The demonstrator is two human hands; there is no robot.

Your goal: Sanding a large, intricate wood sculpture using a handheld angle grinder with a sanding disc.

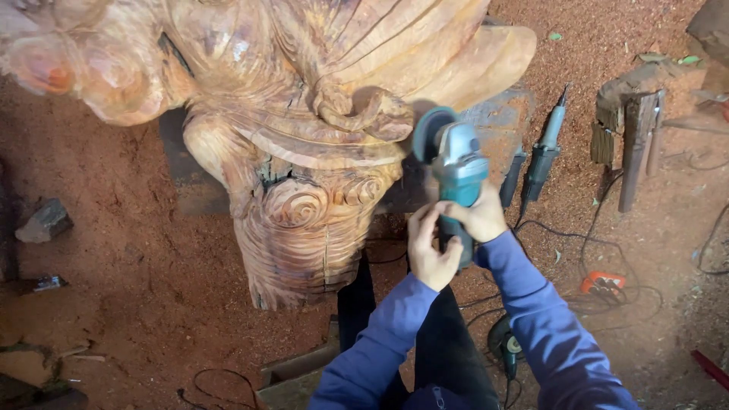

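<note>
Head cam: both hands wrapped tight round teal angle grinder. Left hand gripping rear of body, right hand just above on its far side. Disc up against carved wood sculpture, nr scroll detail. Second power tool lying on sawdust to the rt.

A slim die grinder is laid on the sawdust floor. Just right of it a rough wooden stool is seen; below it lies an orange plug among black cables. Far left of it, a grey stone rests.
</note>
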